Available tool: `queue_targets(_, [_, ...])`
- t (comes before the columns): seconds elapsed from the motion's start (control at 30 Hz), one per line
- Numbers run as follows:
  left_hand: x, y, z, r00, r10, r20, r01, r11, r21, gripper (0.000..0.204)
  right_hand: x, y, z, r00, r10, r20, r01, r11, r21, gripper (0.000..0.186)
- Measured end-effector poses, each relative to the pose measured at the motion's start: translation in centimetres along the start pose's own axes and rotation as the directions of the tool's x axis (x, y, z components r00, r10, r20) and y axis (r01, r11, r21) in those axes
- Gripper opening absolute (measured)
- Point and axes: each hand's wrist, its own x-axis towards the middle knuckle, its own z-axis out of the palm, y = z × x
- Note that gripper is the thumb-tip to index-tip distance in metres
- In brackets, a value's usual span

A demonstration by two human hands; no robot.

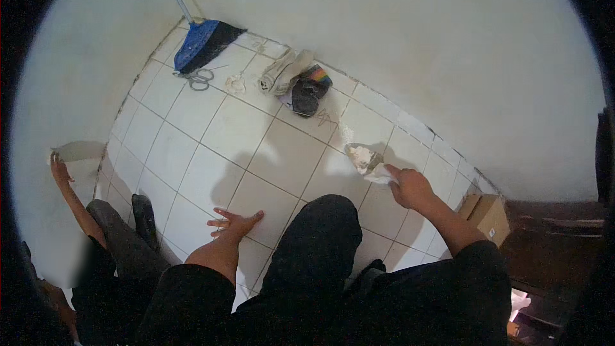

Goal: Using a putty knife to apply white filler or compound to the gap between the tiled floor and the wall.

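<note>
My right hand (410,187) is closed on the near edge of a crumpled grey-and-white piece (378,170). White paste (362,157) lies thick on it; whether it is a packet or a tool I cannot make out. It is on or just above the tiled floor, beside a patch of white powder or smear (346,132). To the left of my knee (327,218), my left hand (237,223) hangs over the tiles with fingers spread, holding nothing. At the far left, another person's hand (61,170) presses something small and pale against the wall.
A blue broom (198,45) leans in the corner, with grey-handled scissors (200,79) nearby. Rolled pale cloth (278,74) and a dark bundle (306,93) lie along the wall. A cardboard box (488,216) and dark furniture (557,243) stand at right. Another person's foot (145,221) is left.
</note>
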Motion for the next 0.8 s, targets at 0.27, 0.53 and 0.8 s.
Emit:
queue_targets(0.27, [0.4, 0.5, -0.2, 1.000, -0.022, 0.020, 0.021, 0.999, 0.039, 0.153, -1.0, 0.0, -1.8, 0.997, -0.022, 0.075, 0.001, 0.962, 0.272, 0.040])
queue_targets(0.53, [1.1, 0.2, 0.0, 1.000, -0.022, -0.016, 0.023, 0.999, 0.034, 0.153, -1.5, 2.1, 9.7, 0.993, -0.009, 0.117, -0.001, 0.996, 0.089, 0.044])
queue_targets(0.8, [0.4, 0.1, -0.1, 1.000, 0.000, 0.013, 0.001, 0.999, -0.054, 0.154, -1.4, -0.4, 10.0, 0.997, 0.073, 0.030, -0.075, 0.996, 0.054, 0.040])
